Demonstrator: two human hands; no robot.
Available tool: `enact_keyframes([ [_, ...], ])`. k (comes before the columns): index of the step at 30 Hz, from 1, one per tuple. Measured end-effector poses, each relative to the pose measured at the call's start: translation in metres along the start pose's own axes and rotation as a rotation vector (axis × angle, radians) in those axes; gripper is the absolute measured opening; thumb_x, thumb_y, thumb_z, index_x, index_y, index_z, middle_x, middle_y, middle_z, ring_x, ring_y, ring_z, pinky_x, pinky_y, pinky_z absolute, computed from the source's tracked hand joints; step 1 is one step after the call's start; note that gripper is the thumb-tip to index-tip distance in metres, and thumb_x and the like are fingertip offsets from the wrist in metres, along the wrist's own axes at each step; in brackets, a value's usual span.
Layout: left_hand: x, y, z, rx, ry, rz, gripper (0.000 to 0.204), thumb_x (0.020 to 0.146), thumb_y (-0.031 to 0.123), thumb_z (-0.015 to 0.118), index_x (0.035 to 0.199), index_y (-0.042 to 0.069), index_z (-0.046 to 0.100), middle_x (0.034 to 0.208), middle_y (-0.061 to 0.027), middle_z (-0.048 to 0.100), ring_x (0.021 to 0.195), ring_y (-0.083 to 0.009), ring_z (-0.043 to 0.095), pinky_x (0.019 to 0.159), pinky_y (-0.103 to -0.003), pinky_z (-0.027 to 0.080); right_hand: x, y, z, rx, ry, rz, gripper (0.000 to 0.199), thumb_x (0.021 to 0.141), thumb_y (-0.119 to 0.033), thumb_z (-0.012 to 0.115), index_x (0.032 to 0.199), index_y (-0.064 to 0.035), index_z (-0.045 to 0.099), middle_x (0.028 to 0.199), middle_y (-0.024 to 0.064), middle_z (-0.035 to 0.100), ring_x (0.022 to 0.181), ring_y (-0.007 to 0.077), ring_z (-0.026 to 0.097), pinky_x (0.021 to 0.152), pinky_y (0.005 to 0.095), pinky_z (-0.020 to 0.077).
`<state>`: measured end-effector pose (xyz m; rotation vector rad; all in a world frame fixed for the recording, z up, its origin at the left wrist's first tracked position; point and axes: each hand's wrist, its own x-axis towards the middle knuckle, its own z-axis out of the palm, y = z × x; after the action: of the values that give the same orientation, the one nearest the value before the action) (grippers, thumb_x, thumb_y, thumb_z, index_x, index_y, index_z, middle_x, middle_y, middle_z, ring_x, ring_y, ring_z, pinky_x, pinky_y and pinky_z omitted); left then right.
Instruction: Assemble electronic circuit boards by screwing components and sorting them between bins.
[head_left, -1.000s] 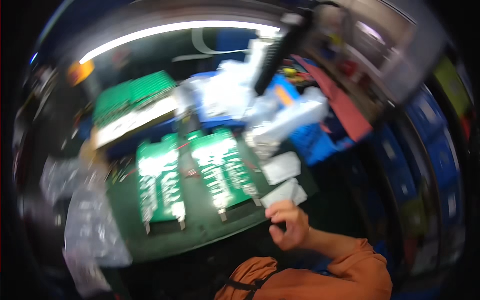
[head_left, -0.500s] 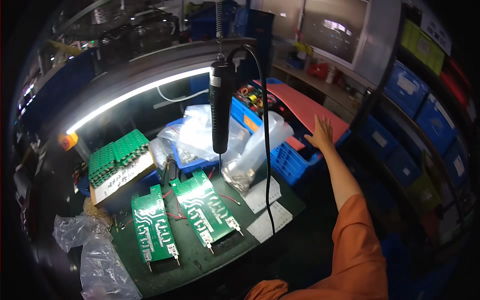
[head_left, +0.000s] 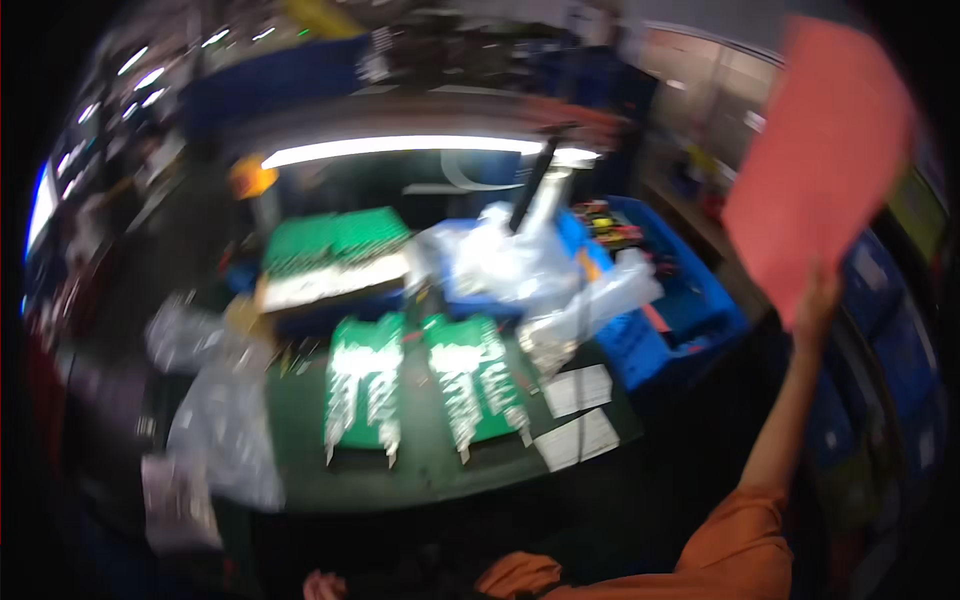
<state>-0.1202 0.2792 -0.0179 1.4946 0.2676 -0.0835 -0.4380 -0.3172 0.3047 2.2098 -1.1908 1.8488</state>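
**Right hand lifts a pink sheet high above the worktop**

Right hand (head_left: 815, 300) is raised at the end of an outstretched arm in an orange sleeve, its fingers closed on the lower edge of a large pink sheet (head_left: 820, 165). That sheet stands up in the air at the right of the view, well above and apart from the worktop (head_left: 420, 480). At the bottom edge a small part of the left hand (head_left: 322, 586) shows; the blur hides whether it is open or closed, and nothing can be seen in it.

On the dark green worktop lie two green circuit boards (head_left: 365, 385) side by side, tilted slightly toward each other. Just right of them lie two white paper slips (head_left: 580, 415). Behind the boards stands a blue bin (head_left: 690, 320) with clear plastic bags (head_left: 520, 270) heaped against it. A tray of green parts (head_left: 335, 250) sits at the back left, under a long lit lamp (head_left: 400, 150). More crumpled clear bags (head_left: 225, 420) lie along the left side. The whole picture is smeared by motion.
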Motion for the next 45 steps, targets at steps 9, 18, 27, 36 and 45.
enact_keyframes([
  [9,0.014,0.05,0.028,-1.039,-0.741,0.045,0.045,0.092,0.039,0.039,0.125,0.008,0.035,0.114,-0.0109,0.047,0.109,-0.021,0.048,0.086,-0.042,0.045,-0.258,-0.358,0.067,0.181,-1.078,-1.29,0.036,0.075,-0.001,0.051,0.11,-0.0026,0.054,0.112,0.0211,0.053,0.109,0.0345,0.049,0.09,0.0402,0.0401],
  [18,-0.06,-0.094,-0.257,-1.38,-0.387,0.029,0.091,0.074,0.071,0.039,0.136,0.007,0.021,0.131,-0.0261,0.033,0.12,-0.041,0.035,0.088,-0.062,0.035,-0.515,-0.496,-0.002,0.313,-1.399,-2.388,0.033,0.077,-0.011,0.05,0.109,-0.0055,0.056,0.102,0.0156,0.058,0.095,0.0298,0.055,0.079,0.0397,0.0437],
  [27,-0.245,-0.116,-0.381,-1.092,0.53,0.173,0.085,0.078,0.06,0.048,0.136,0.001,0.025,0.137,-0.0119,0.033,0.124,-0.0244,0.035,0.102,-0.036,0.029,-0.722,-0.528,-0.015,0.522,-1.132,-2.622,0.024,0.079,-0.016,0.047,0.093,-0.0007,0.059,0.109,0.0279,0.054,0.103,0.0401,0.05,0.086,0.0448,0.0392],
  [36,-0.101,-0.193,-0.468,-0.076,0.743,-0.655,0.028,0.086,0.01,0.052,0.111,-0.003,0.05,0.101,-0.0074,0.055,0.09,-0.02,0.058,0.075,-0.031,0.051,-0.907,-0.573,0.031,0.392,-1.425,-2.57,0.033,0.079,-0.021,0.049,0.106,-0.0046,0.057,0.117,0.0233,0.05,0.116,0.0392,0.041,0.096,0.0451,0.0304],
  [45,-0.067,-0.361,-0.479,-0.549,1.108,-0.445,0.029,0.083,0.006,0.055,0.11,0.001,0.045,0.105,-0.0122,0.051,0.092,-0.0233,0.055,0.074,-0.039,0.055,-0.997,-0.555,0.121,0.778,-1.58,-2.138,0.049,0.077,-0.018,0.052,0.125,-0.008,0.044,0.133,0.0233,0.032,0.127,0.0359,0.027,0.104,0.0489,0.0175],
])
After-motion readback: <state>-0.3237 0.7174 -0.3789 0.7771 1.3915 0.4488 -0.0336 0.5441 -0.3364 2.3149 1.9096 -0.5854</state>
